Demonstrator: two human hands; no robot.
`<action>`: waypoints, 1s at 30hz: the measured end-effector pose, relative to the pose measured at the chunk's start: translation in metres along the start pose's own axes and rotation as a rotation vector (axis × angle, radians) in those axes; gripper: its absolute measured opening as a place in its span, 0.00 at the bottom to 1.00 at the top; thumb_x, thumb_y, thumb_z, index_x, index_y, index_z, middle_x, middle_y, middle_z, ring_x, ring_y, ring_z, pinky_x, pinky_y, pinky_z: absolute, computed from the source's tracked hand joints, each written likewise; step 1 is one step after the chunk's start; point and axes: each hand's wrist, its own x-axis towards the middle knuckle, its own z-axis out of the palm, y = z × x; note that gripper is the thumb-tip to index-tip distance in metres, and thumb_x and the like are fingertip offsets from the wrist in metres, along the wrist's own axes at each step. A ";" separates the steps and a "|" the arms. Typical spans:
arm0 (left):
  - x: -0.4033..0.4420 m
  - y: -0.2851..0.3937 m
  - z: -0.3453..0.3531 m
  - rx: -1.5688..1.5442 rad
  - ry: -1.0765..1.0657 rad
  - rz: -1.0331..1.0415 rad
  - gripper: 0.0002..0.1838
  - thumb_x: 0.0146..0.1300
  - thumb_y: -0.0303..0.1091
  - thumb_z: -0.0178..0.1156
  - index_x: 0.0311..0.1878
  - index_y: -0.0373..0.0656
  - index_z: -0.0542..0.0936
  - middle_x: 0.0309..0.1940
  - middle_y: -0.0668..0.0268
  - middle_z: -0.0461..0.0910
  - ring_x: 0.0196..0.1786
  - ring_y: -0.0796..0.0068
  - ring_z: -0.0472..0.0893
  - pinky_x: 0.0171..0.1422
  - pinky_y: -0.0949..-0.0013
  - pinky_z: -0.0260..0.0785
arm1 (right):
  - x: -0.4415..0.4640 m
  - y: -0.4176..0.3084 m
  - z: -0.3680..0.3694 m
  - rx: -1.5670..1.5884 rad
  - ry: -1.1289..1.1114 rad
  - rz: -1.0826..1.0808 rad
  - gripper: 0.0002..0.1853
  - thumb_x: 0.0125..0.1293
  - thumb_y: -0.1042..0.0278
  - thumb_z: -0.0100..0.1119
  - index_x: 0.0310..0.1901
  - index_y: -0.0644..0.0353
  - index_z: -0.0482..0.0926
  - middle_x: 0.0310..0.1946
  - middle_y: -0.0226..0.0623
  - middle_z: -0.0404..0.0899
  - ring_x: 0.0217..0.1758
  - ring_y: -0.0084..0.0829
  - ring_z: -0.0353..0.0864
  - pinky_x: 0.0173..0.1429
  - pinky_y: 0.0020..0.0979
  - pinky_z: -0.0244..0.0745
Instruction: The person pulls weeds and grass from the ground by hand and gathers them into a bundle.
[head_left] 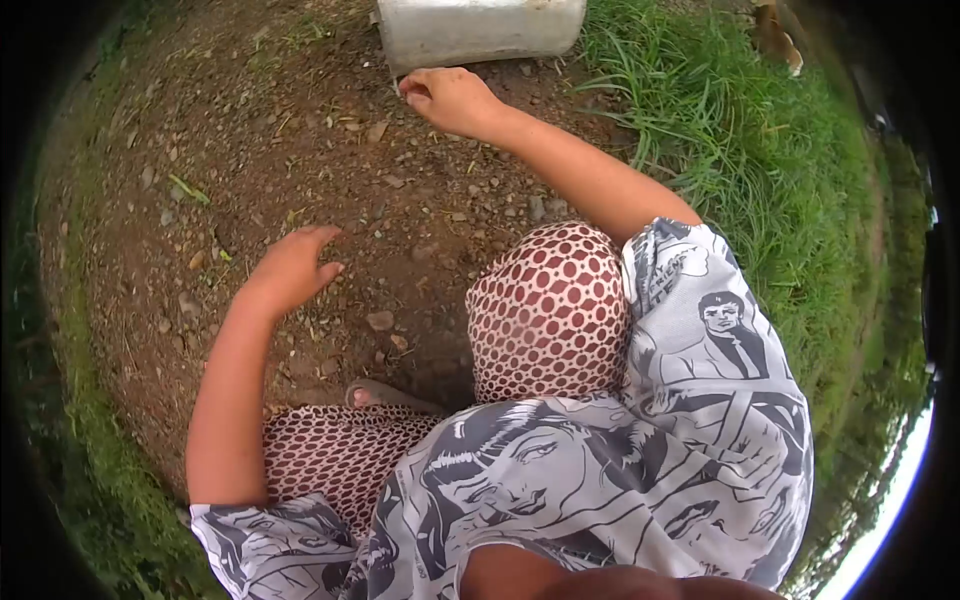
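Note:
A silvery metal container [485,28] lies on the soil at the top of the view, cut off by the edge. My right hand [450,98] is just below its lower left corner, with fingers curled together. Something thin and pale shows by those fingertips, too small to name. Whether the hand touches the container is unclear. Lower left, my left hand [292,268] hovers above the bare ground, empty, with thumb and fingers apart.
Brown soil [270,150] strewn with small stones spreads beneath my hands. Tall grass [720,110] borders it on the right. My bent knee [550,310] in patterned cloth and a sandalled foot [375,395] are close below. A brown-and-white shape [778,40] stands at the upper right.

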 end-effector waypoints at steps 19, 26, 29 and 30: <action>0.093 0.060 0.024 0.107 -0.142 0.041 0.24 0.54 0.30 0.56 0.57 0.44 0.66 0.56 0.58 0.67 0.54 0.57 0.70 0.58 0.62 0.64 | -0.171 0.393 -0.011 -0.169 0.151 0.341 0.21 0.61 0.78 0.38 0.57 0.56 0.64 0.60 0.39 0.60 0.62 0.42 0.59 0.65 0.35 0.58; 0.073 0.042 0.002 0.093 -0.045 0.019 0.24 0.54 0.28 0.56 0.56 0.43 0.67 0.55 0.58 0.68 0.54 0.57 0.70 0.58 0.62 0.63 | -0.217 0.447 -0.107 -0.271 0.292 0.855 0.15 0.61 0.76 0.41 0.47 0.55 0.74 0.48 0.31 0.74 0.51 0.35 0.72 0.54 0.35 0.66; 0.050 0.040 -0.009 0.113 -0.036 -0.029 0.24 0.53 0.28 0.57 0.56 0.43 0.67 0.55 0.58 0.68 0.54 0.56 0.70 0.59 0.61 0.63 | -0.215 0.379 -0.118 -0.262 0.437 0.703 0.13 0.64 0.70 0.40 0.45 0.54 0.75 0.45 0.33 0.75 0.44 0.37 0.74 0.54 0.36 0.65; 0.042 0.040 -0.012 0.131 -0.032 -0.038 0.25 0.52 0.28 0.57 0.56 0.43 0.67 0.55 0.58 0.68 0.54 0.56 0.70 0.58 0.61 0.63 | -0.211 0.361 -0.114 -0.301 0.478 0.604 0.12 0.65 0.68 0.40 0.44 0.54 0.75 0.44 0.35 0.74 0.41 0.38 0.74 0.54 0.37 0.64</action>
